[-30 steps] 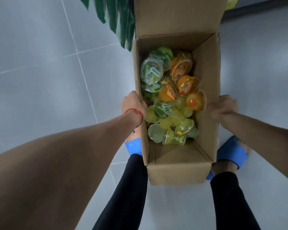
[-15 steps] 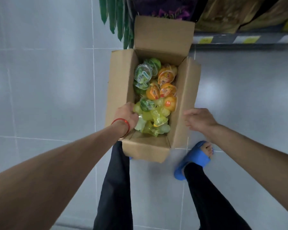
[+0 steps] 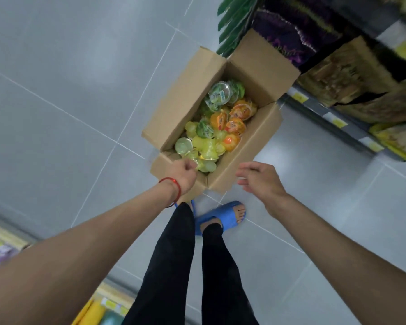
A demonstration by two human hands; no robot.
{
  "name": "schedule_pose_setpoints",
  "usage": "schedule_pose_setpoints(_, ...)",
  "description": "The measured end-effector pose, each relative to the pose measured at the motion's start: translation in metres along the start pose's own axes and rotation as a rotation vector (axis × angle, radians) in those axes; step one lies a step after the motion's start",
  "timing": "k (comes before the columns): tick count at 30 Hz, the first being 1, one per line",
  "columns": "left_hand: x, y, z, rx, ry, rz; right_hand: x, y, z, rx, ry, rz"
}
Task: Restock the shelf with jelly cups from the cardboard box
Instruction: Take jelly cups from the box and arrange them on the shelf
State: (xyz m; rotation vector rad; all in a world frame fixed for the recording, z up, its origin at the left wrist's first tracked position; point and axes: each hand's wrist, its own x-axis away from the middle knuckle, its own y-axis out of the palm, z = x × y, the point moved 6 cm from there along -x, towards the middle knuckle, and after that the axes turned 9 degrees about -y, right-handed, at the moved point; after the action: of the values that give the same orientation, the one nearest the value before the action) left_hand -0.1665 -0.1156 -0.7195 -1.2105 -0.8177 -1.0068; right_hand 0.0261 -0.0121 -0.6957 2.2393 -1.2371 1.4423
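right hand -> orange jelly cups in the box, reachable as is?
Probably yes. The box is open on top, the orange jelly cups lie uncovered along its right side, and the right hand hovers open just outside that wall. The left hand is at the near end, not between them.

An open cardboard box (image 3: 181,97) sits on the grey tiled floor (image 3: 68,78), heaped with green, yellow and orange jelly cups (image 3: 217,127). At the box's near end the left hand (image 3: 182,175), a red bracelet (image 3: 174,184) on its wrist, curls its fingers at the rim by the yellow-green cups; whether it grips rim or cup is unclear. The right hand (image 3: 261,181) hangs loose-fingered just beside the box's near right corner, a blue slipper (image 3: 220,218) lies nearer than the box, and the shelf (image 3: 319,111) runs along its far right.
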Motion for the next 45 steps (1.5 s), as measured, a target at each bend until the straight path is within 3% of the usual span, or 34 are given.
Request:
schedule_pose_setpoints(12,-0.013,0.002,0.004,0.365,-0.233,-0.002,-0.078,-0.004,-0.056,0.252,-0.055,-0.144)
schedule_pose_setpoints(19,-0.036,0.018,0.028,0.495,-0.269,0.017,-0.128,-0.035,-0.077,0.672,-0.228,-0.384)
schedule_pose_setpoints(24,-0.067,0.062,0.047,0.376,-0.283,-0.069,-0.178,-0.062,-0.085,0.888,-0.323,-0.361)
schedule_pose_setpoints(28,-0.1,0.097,0.064,0.44,-0.258,-0.071,-0.217,-0.059,-0.074,0.939,-0.33,-0.368)
schedule_pose_setpoints(34,-0.176,0.148,0.064,0.472,-0.331,0.047,-0.282,-0.02,-0.036,0.987,-0.388,-0.467)
schedule_pose_setpoints(39,-0.241,0.185,0.066,0.276,-0.335,0.049,-0.338,0.025,-0.002,1.214,-0.464,-0.623)
schedule_pose_setpoints(45,-0.27,0.202,0.065,0.215,-0.333,0.081,-0.358,0.044,0.014,1.386,-0.551,-0.626)
